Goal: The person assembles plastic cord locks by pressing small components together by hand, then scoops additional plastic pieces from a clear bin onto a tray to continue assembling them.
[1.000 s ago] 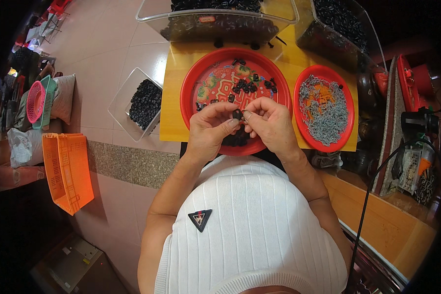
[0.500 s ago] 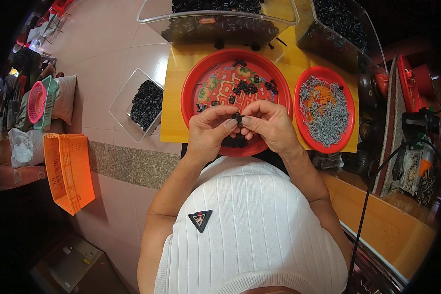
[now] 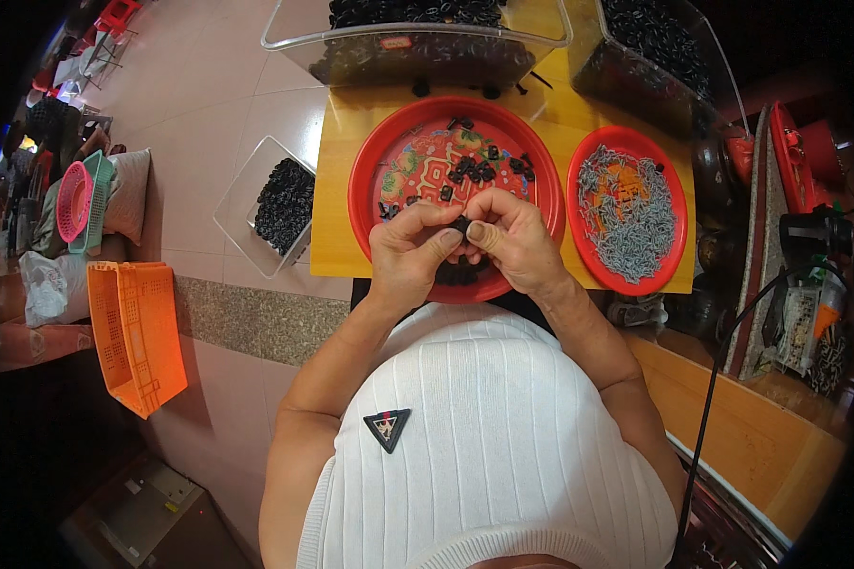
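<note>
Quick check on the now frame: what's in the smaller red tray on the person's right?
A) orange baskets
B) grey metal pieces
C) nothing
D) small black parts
B: the smaller red tray holds a heap of grey metal pieces; the small black parts lie in the larger red tray, over which both hands meet.

Large red tray [image 3: 365,180]: glossy plastic with a printed pattern. Small red tray [image 3: 674,171]: same glossy plastic, holding dull grey metal pieces [image 3: 626,223]. Small black parts [image 3: 479,171]: matt, plastic-looking. Worktop [image 3: 337,190]: smooth yellow laminate, slight sheen. Clear bins [image 3: 417,43]: transparent glossy plastic. Orange crate [image 3: 133,332]: perforated matt plastic. Floor [image 3: 209,114]: polished tile with a speckled stone strip.
</note>
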`<control>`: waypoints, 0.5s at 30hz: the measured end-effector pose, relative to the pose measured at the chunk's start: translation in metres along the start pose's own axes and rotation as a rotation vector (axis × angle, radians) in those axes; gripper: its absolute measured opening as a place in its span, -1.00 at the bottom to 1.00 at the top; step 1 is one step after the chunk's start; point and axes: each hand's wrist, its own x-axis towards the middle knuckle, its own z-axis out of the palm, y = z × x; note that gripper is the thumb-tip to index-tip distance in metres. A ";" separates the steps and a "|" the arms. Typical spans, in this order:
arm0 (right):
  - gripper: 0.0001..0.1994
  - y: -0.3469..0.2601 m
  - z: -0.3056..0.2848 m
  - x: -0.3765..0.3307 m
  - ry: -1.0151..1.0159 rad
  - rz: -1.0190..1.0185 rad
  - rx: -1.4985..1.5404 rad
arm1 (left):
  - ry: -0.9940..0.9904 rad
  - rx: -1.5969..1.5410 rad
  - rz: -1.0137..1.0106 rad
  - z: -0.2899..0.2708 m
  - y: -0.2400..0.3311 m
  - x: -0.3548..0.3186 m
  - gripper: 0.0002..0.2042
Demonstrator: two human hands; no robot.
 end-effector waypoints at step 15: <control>-0.86 -0.001 -0.007 0.009 -0.075 0.116 0.193 | 0.017 -0.183 -0.080 -0.004 0.000 0.000 -0.76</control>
